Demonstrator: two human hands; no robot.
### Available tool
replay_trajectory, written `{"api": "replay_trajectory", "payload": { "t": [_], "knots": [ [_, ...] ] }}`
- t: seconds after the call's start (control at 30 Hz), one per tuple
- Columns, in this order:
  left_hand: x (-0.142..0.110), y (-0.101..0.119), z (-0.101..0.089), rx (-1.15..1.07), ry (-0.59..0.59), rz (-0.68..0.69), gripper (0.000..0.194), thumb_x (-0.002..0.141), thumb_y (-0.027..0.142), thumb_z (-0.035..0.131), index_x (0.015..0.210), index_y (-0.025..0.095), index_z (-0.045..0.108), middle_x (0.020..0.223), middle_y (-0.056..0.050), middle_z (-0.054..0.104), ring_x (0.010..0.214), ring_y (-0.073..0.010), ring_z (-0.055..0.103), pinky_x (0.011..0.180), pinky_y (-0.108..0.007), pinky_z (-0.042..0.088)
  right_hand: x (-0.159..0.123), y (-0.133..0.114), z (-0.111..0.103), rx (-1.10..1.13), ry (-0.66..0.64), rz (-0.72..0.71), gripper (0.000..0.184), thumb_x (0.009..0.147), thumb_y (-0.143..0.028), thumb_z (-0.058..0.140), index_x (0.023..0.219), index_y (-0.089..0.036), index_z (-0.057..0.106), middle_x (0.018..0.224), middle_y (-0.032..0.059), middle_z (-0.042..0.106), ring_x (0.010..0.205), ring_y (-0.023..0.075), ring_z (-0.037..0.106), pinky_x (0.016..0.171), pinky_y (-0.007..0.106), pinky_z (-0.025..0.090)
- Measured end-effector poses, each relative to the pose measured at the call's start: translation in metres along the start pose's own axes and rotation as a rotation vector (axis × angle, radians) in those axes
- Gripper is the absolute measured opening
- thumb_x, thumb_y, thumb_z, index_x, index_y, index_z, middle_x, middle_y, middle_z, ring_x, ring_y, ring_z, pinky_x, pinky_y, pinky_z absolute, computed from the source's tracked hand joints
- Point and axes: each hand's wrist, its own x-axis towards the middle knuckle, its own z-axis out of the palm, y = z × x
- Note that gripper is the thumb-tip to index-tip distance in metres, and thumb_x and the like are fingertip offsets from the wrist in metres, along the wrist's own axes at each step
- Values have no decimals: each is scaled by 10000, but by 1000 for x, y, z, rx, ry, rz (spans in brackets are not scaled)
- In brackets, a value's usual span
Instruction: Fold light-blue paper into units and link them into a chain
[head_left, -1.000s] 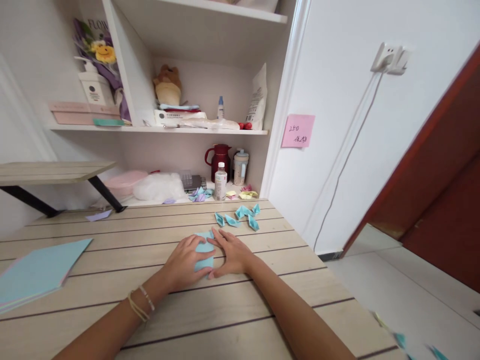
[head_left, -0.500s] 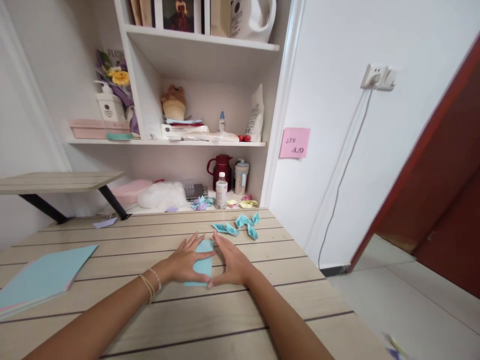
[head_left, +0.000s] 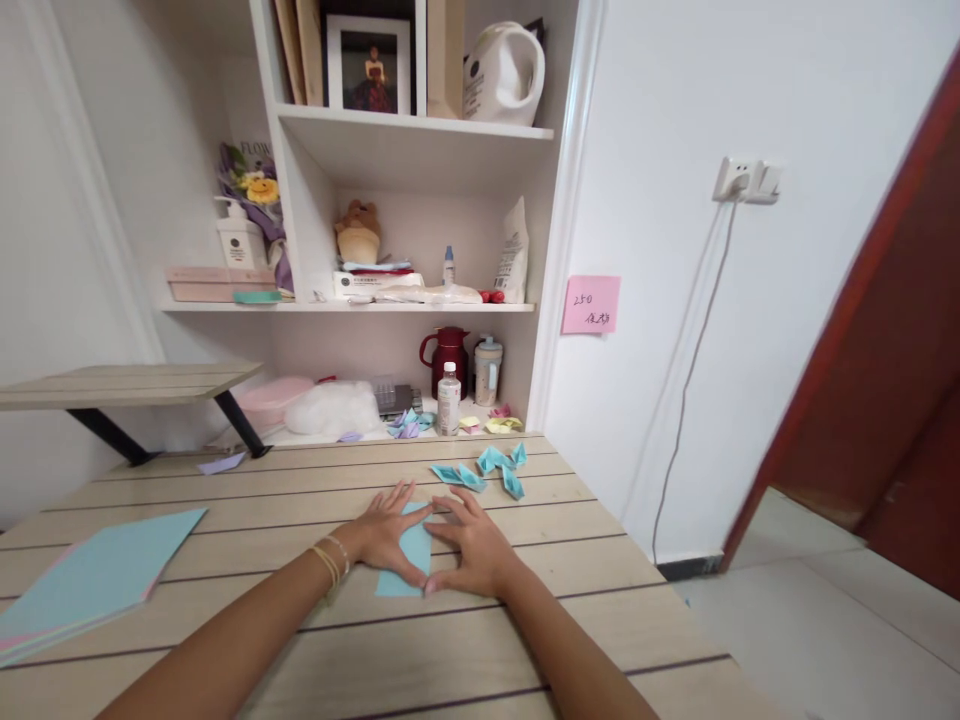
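- The light blue sheet of paper point(head_left: 409, 556) lies flat on the wooden surface point(head_left: 525, 620), in front of the white shelf unit point(head_left: 420, 150) and nearer the camera than it.
- The left hand point(head_left: 379, 535) rests on the left part of the sheet with fingers spread and flat, pressing down rather than gripping; nothing is clasped in it.
- The right hand point(head_left: 472, 550) rests on the sheet's right edge in the same way, fingers stretched out, thumb near the lower corner, holding nothing closed in it.
- Between the sheet and the shelf unit lies a small cluster of folded blue paper pieces point(head_left: 484, 468), apart from both hands.
- Far to the left of the sheet, still on the surface, sits a stack of coloured paper point(head_left: 86, 580) with a blue sheet on top.
- At the foot of the shelf unit stand a small clear bottle point(head_left: 448, 398), a dark red jug point(head_left: 448, 358) and more folded scraps in purple and yellow.
- Risk, as I judge it: with only flat palms holding it, the sheet could slide on the smooth boards if one hand pushes harder than the other, and any crease would then land crooked.
- A sweep of the right hand toward the shelf unit could scatter the folded pieces, since they lie loose and close.
- The grooves between the boards could dent the thin paper under pressure.
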Motion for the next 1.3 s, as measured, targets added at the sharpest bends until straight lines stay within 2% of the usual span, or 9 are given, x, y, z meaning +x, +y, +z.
{"api": "replay_trajectory", "payload": {
  "t": [0.1, 0.27, 0.4, 0.63, 0.83, 1.0, 1.07, 1.17, 1.3],
  "knots": [
    [3, -4, 3, 12, -14, 0, 1122, 440, 709, 609, 1375, 299, 145, 1466, -131, -57, 1298, -384, -66, 989, -595, 25, 1, 1, 2, -17, -2, 88, 443, 777, -563, 453, 1102, -301, 599, 1315, 45, 414, 1284, 303, 201, 1048, 482, 179],
    [6, -7, 5, 1, -11, 15, 1157, 426, 697, 627, 1381, 278, 124, 1461, -151, -49, 1299, -372, -83, 984, -602, 8, 2, 6, 11, -52, 20, 177, 628, 628, -615, 591, 1159, -282, 557, 1387, 78, 292, 1293, 363, 133, 1025, 522, 186],
    [8, -6, 3, 5, -17, 10, 1185, 410, 679, 647, 1384, 262, 117, 1457, -164, -41, 1303, -365, -80, 984, -603, -1, 2, 8, 14, -53, 5, 203, 666, 601, -621, 607, 1171, -282, 547, 1420, 73, 233, 1303, 375, 80, 1026, 519, 166],
    [11, -6, 4, 7, -52, -3, 1217, 427, 689, 625, 1390, 182, 82, 1453, -184, -39, 1312, -347, -79, 991, -596, -12, 10, 10, 9, -16, -196, 373, 878, 505, -695, 612, 1281, -361, 375, 1455, 75, 138, 1312, 373, 11, 1004, 549, 130],
    [3, -16, 23, -171, 260, 67, 1212, 446, 678, 641, 1392, 152, 95, 1461, -164, 96, 1328, -325, 44, 1051, -497, 6, 20, 11, 0, 18, -422, 471, 1043, 445, -631, 685, 1337, -388, 203, 1473, 35, -18, 1310, 362, -67, 1006, 558, 52],
    [-1, -25, 29, -660, 525, 145, 790, 717, 561, 525, 1358, 186, 256, 1416, -135, 285, 1295, -268, 241, 1050, -393, 185, 32, 8, -3, -4, -620, 541, 1196, 410, -608, 707, 1356, -369, 16, 1441, 37, -212, 1291, 336, -178, 1010, 543, -12],
    [-2, -26, 29, -796, 586, 164, 671, 764, 495, 513, 1330, 195, 315, 1369, -130, 370, 1266, -253, 304, 1038, -376, 218, 36, 7, -4, -9, -681, 559, 1262, 376, -595, 724, 1349, -365, -45, 1420, 44, -268, 1274, 342, -222, 1002, 548, -37],
    [-2, -24, 28, -869, 618, 158, 552, 765, 419, 554, 1262, 218, 421, 1301, -111, 456, 1225, -244, 365, 1021, -367, 247, 37, 6, -3, 14, -692, 566, 1295, 356, -580, 737, 1347, -363, -68, 1412, 44, -289, 1258, 346, -256, 998, 543, -51],
    [-2, -21, 26, -842, 664, 172, 397, 777, 379, 548, 1137, 211, 551, 1199, -96, 528, 1157, -229, 433, 1003, -343, 272, 28, 3, -2, 74, -552, 539, 1203, 395, -552, 742, 1358, -377, 42, 1438, 50, -224, 1282, 326, -215, 1007, 513, -35]
  ]
}}
